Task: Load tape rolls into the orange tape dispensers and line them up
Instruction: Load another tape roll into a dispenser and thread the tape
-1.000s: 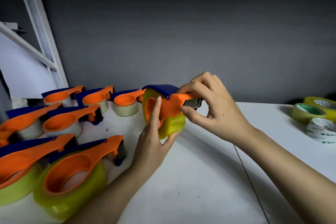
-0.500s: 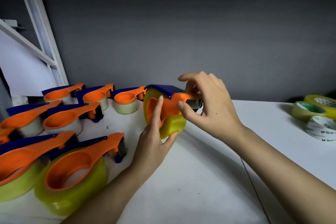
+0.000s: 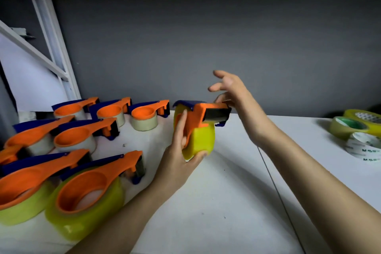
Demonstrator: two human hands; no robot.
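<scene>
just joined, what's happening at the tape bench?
A person is loading tape dispensers. The left hand holds an orange dispenser with a yellow roll on edge above the white table. The right hand, fingers spread, is at its cutter end. Loaded dispensers sit in rows at left; spare rolls lie far right.

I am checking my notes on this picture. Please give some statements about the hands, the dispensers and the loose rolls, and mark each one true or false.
1. The left hand grips a dispenser with a yellow roll. True.
2. The right hand is a closed fist. False: its fingers are spread.
3. Loose tape rolls lie at the table's right. True.
4. The loaded dispensers stand at the right. False: they stand at the left.
</scene>
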